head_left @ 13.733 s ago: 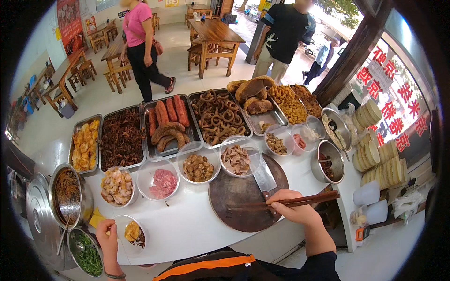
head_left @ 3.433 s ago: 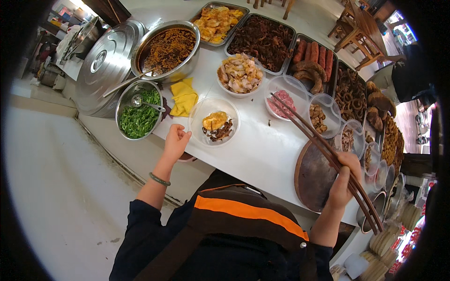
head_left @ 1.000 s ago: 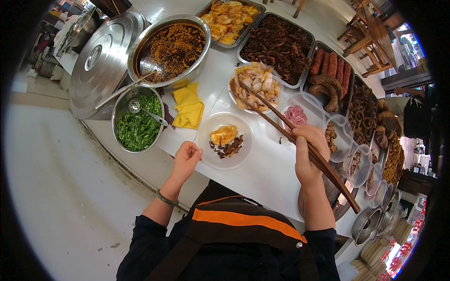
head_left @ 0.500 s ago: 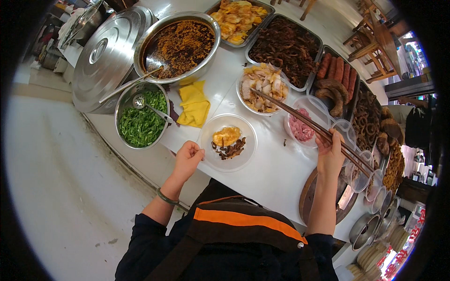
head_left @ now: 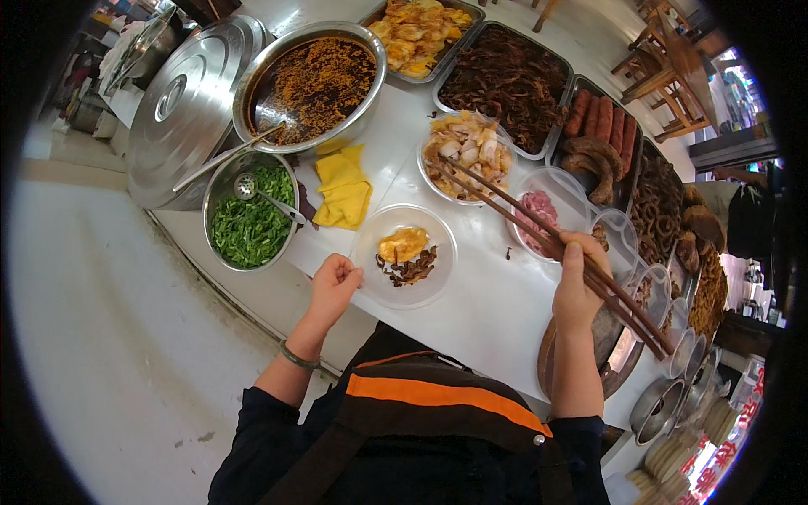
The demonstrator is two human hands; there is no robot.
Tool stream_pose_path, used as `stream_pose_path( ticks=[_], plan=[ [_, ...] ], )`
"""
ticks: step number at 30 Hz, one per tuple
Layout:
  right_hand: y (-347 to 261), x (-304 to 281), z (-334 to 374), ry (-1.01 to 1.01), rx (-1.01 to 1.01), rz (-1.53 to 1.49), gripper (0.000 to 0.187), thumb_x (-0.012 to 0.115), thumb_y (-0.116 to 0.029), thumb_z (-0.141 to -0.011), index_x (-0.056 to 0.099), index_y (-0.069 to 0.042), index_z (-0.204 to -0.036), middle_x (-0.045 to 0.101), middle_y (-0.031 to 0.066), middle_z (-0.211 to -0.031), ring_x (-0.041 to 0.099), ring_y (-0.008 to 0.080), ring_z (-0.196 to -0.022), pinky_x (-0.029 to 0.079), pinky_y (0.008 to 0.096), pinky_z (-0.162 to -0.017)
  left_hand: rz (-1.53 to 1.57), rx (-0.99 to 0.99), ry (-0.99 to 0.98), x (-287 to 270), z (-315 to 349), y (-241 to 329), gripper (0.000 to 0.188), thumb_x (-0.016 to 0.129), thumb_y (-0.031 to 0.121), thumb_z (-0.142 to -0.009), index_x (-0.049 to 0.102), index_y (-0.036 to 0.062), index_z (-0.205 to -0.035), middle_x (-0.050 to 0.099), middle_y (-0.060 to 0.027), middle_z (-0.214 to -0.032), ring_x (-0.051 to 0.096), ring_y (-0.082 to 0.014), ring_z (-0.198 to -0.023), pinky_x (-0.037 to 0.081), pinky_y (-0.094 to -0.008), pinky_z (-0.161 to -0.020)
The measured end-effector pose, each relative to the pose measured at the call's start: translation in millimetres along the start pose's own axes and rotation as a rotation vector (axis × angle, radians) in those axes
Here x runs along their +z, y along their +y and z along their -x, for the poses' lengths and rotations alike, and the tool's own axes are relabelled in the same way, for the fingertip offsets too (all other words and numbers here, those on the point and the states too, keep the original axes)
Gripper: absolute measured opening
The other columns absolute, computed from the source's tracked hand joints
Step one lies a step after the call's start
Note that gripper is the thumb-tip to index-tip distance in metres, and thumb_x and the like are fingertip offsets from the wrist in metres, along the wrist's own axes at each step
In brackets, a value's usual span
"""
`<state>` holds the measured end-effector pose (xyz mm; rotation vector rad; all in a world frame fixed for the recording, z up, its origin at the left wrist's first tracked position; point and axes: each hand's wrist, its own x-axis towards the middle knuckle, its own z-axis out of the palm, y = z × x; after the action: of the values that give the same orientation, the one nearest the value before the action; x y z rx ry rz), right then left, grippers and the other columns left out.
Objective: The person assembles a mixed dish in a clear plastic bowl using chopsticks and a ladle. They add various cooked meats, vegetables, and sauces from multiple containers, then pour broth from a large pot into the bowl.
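Two tapered chopsticks [head_left: 551, 242] slant over glossy slices [head_left: 481, 149].

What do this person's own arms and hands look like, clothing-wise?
Both arms wear dark, nearly black sleeves that end around the elbows, leaving the forearms bare. The left hand is ungloved, with a smooth, dark greenish bangle above the wrist. The right hand is also ungloved, with no bracelet visible.

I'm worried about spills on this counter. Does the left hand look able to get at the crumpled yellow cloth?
Probably yes: the left hand is by the rim of the round clear plastic bowl, and the crumpled yellow cloth lies farther forward, with nothing standing between hand and cloth.
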<state>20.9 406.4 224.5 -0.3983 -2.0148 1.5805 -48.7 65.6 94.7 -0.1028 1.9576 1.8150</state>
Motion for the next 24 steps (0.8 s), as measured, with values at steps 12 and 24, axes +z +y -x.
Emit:
stream_pose_path(
  ticks=[12,24],
  plan=[
    [29,-14,-14,0.191,0.183,-0.043,0.020,0.048,-0.013,-0.099,0.057,0.003,-0.104,0.063,0.0122,-0.097,0.065,0.0190,-0.085,0.056,0.0321,-0.075,-0.007,-0.020,-0.014,2,-3,5,0.015,0.062,0.004,-0.089,0.048,0.0039,-0.085,0.057,-0.0004,-0.072,0.053,-0.0058,-0.066,0.043,-0.0203,-0.060],
    [7,-76,8,0.111,0.207,-0.369,0.019,0.050,-0.016,-0.098,0.057,0.001,-0.102,0.060,0.0141,-0.099,0.062,0.0249,-0.086,0.053,0.0373,-0.076,-0.029,-0.041,-0.013,2,-3,10,0.015,0.062,0.005,-0.089,0.048,0.0040,-0.084,0.059,-0.0020,-0.072,0.054,-0.0057,-0.067,0.043,-0.0200,-0.060]
  ],
)
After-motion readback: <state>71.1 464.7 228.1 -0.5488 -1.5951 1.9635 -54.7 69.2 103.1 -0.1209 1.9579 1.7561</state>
